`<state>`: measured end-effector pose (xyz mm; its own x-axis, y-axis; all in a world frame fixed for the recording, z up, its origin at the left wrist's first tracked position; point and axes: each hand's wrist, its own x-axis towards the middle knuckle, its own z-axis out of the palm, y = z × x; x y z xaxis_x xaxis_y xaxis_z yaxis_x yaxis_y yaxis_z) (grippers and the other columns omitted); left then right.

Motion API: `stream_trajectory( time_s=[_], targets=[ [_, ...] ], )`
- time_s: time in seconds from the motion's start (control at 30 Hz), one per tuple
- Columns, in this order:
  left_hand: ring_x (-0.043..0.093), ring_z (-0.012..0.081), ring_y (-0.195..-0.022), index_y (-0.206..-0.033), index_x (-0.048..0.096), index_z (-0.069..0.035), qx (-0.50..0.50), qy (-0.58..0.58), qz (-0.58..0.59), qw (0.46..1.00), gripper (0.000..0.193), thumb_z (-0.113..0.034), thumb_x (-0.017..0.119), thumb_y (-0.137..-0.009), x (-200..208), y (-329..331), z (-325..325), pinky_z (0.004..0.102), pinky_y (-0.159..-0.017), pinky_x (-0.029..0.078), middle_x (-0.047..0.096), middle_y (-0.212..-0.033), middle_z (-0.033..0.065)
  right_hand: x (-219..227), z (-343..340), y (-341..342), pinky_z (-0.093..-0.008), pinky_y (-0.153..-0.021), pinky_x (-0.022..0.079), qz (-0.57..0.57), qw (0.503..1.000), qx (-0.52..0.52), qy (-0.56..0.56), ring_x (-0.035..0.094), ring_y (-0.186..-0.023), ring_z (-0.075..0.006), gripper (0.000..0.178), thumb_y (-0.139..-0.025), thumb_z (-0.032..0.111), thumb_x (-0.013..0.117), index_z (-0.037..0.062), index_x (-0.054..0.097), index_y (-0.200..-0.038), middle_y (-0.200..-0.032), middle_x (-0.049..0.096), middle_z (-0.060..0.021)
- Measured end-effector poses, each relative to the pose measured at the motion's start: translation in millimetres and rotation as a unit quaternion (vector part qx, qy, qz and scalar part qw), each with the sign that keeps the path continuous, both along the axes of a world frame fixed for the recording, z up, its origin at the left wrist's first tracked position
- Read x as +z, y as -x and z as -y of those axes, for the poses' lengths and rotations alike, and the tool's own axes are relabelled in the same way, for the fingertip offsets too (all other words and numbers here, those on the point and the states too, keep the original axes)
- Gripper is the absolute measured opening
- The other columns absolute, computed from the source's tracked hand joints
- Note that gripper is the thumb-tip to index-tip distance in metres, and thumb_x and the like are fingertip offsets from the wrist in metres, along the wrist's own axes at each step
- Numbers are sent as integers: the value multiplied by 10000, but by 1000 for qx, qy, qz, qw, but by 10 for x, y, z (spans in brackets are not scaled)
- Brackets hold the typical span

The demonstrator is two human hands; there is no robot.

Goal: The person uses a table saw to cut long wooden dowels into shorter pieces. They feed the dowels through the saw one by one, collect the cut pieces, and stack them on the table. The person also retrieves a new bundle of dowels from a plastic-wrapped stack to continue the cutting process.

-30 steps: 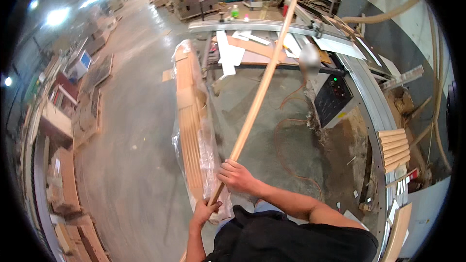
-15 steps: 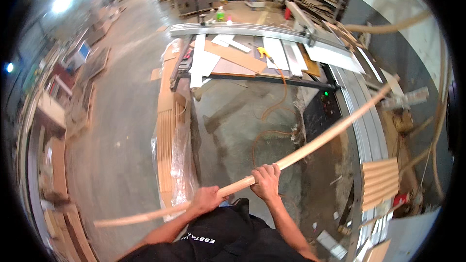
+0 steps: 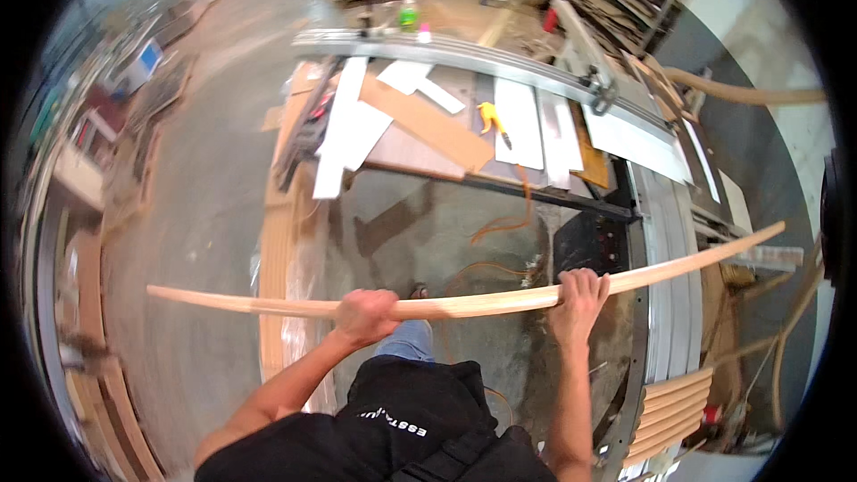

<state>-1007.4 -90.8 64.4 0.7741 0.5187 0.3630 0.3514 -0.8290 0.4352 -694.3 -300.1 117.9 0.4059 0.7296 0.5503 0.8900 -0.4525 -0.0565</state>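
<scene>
A long, pale wooden strip stretches nearly level across the view in front of my body, its curve at least partly from the lens. My left hand is wrapped round it left of the middle. Farther right, my right hand grips the same strip, with knuckles up. Both ends of the strip stick out well past my hands. The right end passes over the metal rail of the machine; whether it touches cannot be told.
Ahead stands a machine table bearing white and brown panels and a yellow air blow gun with an orange hose. Wrapped wooden strips lie at left. Stacked short mouldings sit at lower right. A metal fence spans the table's far side.
The strip has swung from a steep slant to nearly level, and my hands have moved farther apart along it. My right hand went right and up; my view has shifted forward.
</scene>
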Motion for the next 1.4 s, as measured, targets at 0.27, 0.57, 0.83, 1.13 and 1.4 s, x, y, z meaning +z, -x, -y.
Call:
stream_trajectory(
  time_s=[0.27,0.57,0.83,1.13,1.4],
  targets=[
    [596,301,-630,-754,618,-109,-5,-125,60,990,142,-82,702,-642,-40,-577,-2012,432,-638,462,592,-665,71,248,-132,-1947,-581,-1109,331,46,991,-121,43,599,-997,-288,188,-692,26,686,79,654,-870,-882,647,-64],
    [559,380,-852,-794,582,-48,96,-146,41,984,148,-50,706,-714,-54,-945,-3876,481,-815,414,575,-818,146,-14,-110,-2830,-532,-1039,381,68,980,-186,12,597,-917,-305,130,-686,37,673,83,646,-805,-807,630,-88],
    [533,377,-1189,-1130,645,-40,313,-112,-122,935,427,-163,778,-744,-405,-1477,-4503,507,-1040,371,591,-1225,164,-33,-366,-3961,-493,-873,431,44,987,-155,19,583,-818,-335,128,-605,75,673,75,603,-711,-755,619,-102],
    [450,460,-1313,-1364,500,27,236,4,-98,967,698,-86,742,-720,-1147,-3075,-4170,507,-1151,331,502,-1381,283,-523,-914,-5757,-563,-1063,365,-32,991,-125,43,604,-939,-323,131,-669,129,694,80,660,-786,-859,659,-114],
    [370,344,-1450,-1508,357,8,-81,310,-14,947,813,-209,765,-839,-123,-7290,-1912,401,-1197,285,393,-1555,208,-1260,-1367,-6667,-503,-1051,366,-165,979,-32,115,597,-1002,-279,238,-652,213,750,113,703,-863,-896,656,-75]
  ],
)
